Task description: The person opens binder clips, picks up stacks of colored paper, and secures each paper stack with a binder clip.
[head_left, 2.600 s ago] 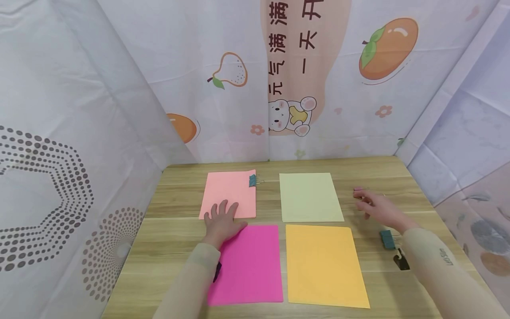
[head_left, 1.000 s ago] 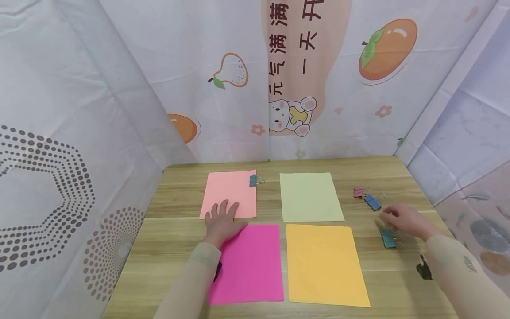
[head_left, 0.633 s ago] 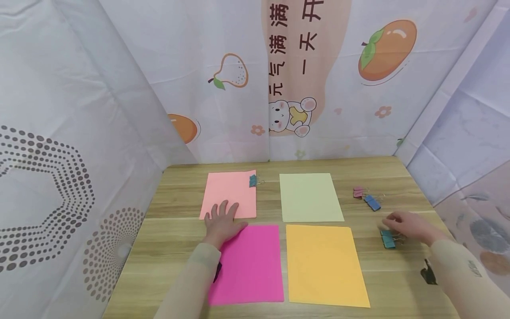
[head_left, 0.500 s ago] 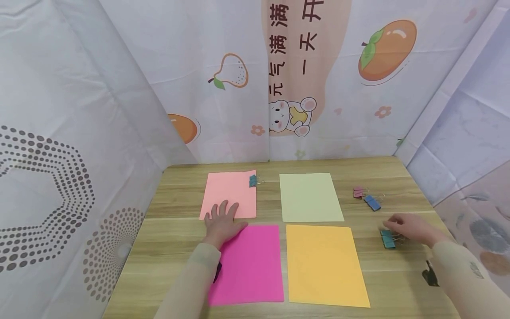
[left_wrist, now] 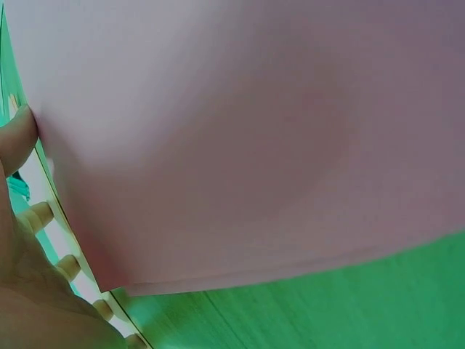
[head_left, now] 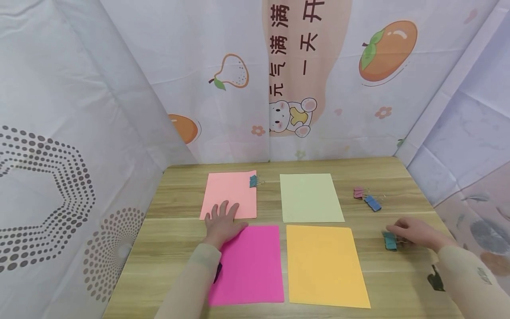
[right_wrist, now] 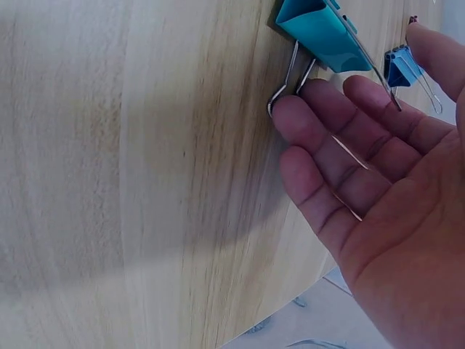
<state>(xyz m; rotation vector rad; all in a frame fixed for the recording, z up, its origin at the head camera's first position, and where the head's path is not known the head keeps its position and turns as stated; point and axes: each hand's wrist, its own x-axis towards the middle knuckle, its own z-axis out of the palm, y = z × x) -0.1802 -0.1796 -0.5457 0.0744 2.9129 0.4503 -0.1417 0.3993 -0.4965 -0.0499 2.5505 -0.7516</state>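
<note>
My left hand [head_left: 223,226] lies spread across the near edge of the salmon-pink paper [head_left: 229,188] and the far edge of the magenta paper [head_left: 255,266]. A teal binder clip [head_left: 253,181] sits on the right edge of the salmon sheet. At the table's right, my right hand [head_left: 412,231] is beside a larger teal binder clip [head_left: 390,241]. In the right wrist view, loosely bent fingers [right_wrist: 299,123] reach the wire handle of that teal clip [right_wrist: 327,40], while the thumb stays apart from it.
Pale green paper [head_left: 311,197] and orange-yellow paper [head_left: 326,266] lie mid-table. Pink [head_left: 358,192] and blue [head_left: 372,203] binder clips lie behind my right hand. A black object [head_left: 436,279] shows by the right wrist. Printed cloth [head_left: 239,115] hangs behind the table.
My right hand has moved from the pink and blue clips back toward me, to the larger teal clip. That clip has lately shifted slightly. The left hand stays in place.
</note>
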